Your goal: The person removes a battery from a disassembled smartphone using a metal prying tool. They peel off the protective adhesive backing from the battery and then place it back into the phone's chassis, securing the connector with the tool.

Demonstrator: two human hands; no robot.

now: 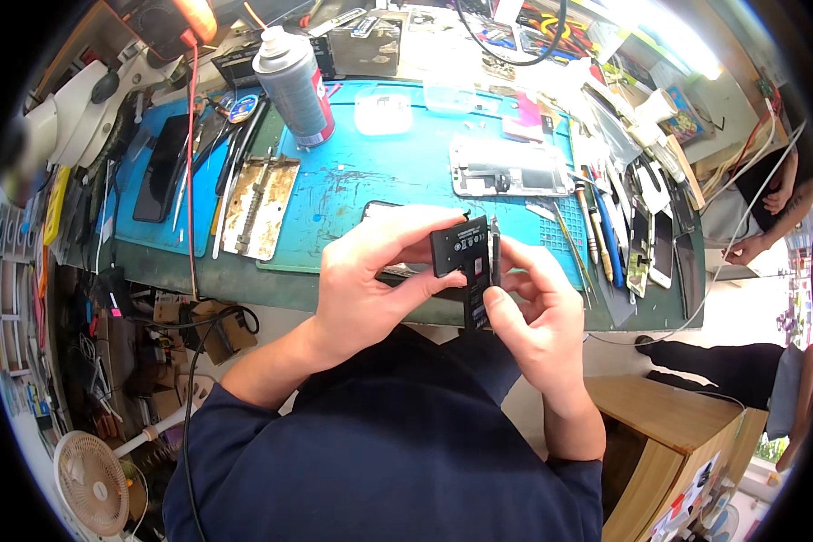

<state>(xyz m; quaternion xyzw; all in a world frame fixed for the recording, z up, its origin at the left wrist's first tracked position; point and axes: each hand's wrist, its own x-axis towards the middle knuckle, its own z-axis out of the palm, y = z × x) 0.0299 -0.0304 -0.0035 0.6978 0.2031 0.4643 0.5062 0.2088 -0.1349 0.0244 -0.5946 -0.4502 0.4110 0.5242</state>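
Note:
A black phone battery (461, 248) with white print is held up over the bench's near edge. The thumb and fingers of my left hand (357, 271) are closed on its left side. My right hand (544, 316) grips a slim grey metal piece (495, 239), which stands upright along the battery's right edge; I cannot make out its exact kind. The right thumb rests close to the battery's lower part. Behind my left hand, a phone (379, 208) lies on the blue mat (334, 194), mostly hidden.
A spray can (296, 90) stands at the back left. Nearby lie a stained metal plate (260, 208) and a dark phone (163, 172). An opened phone housing (510, 169) lies right of centre, with screwdrivers (601, 230) beyond it. Another person's hands (759, 235) show far right.

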